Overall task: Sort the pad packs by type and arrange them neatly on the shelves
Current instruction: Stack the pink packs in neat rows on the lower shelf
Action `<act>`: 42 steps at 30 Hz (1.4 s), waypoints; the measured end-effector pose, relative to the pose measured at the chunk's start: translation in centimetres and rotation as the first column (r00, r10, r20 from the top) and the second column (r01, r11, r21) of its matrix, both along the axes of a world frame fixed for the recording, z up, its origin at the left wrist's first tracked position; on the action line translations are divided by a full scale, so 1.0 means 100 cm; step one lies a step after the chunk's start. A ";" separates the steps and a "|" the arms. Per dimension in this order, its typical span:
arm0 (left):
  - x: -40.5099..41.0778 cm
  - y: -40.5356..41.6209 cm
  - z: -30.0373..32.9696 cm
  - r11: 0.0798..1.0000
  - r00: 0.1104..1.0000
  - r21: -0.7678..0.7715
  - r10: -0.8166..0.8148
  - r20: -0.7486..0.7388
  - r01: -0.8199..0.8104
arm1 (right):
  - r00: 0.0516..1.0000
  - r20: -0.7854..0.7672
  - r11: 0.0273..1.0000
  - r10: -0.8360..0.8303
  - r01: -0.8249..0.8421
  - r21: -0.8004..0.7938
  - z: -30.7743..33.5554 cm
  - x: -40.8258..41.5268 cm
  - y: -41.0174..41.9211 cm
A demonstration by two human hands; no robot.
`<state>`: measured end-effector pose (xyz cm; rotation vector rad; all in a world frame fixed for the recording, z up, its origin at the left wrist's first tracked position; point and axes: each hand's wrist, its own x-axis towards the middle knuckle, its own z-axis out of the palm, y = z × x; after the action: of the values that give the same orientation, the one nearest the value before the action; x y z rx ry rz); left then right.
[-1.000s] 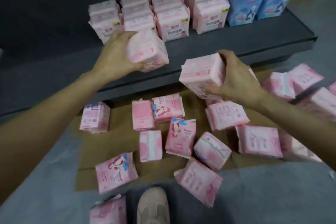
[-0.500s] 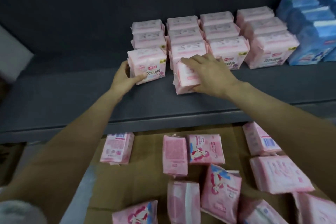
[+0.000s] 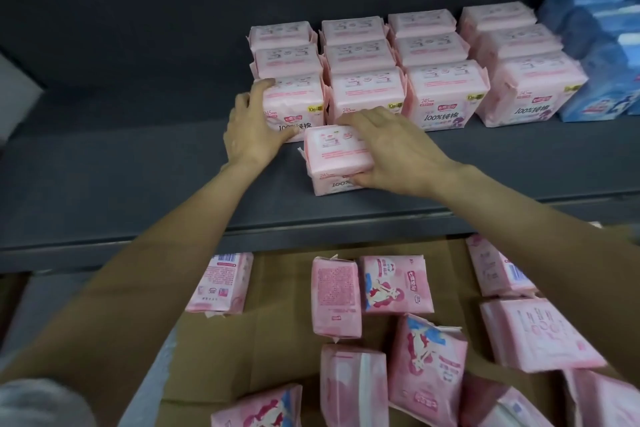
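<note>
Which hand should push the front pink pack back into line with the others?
Probably the right hand. It already grips the front pack, which sits on the shelf ahead of the rows. The left hand is holding the leftmost front pack of the rows.

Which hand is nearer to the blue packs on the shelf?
Right. The right hand grips a pink pack mid-shelf; the left hand is farther left, away from the blue packs.
</note>
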<state>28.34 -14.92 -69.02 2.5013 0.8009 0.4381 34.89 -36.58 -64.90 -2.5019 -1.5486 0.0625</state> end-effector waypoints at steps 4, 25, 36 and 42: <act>-0.006 0.008 0.007 0.979 0.996 -0.184 -0.082 0.020 0.084 | 0.999 -0.041 1.000 -0.001 0.002 0.024 0.001 -0.003 0.015; -0.074 -0.019 0.018 0.770 0.975 -0.621 -0.002 0.223 0.144 | 0.981 -0.154 0.965 -0.120 0.151 0.213 -0.018 -0.029 0.072; -0.062 -0.026 0.013 0.903 0.979 -0.429 0.082 0.188 0.007 | 0.986 -0.125 0.988 -0.106 0.119 0.102 -0.016 -0.021 0.066; -0.070 -0.064 0.024 0.992 0.947 0.108 0.032 0.321 -0.070 | 0.998 0.020 0.998 0.055 -0.054 -0.028 -0.004 -0.024 -0.006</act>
<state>21.32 -21.30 -66.65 2.4288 0.7287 0.9062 32.51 -37.21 -65.34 -2.4889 -1.6355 0.0669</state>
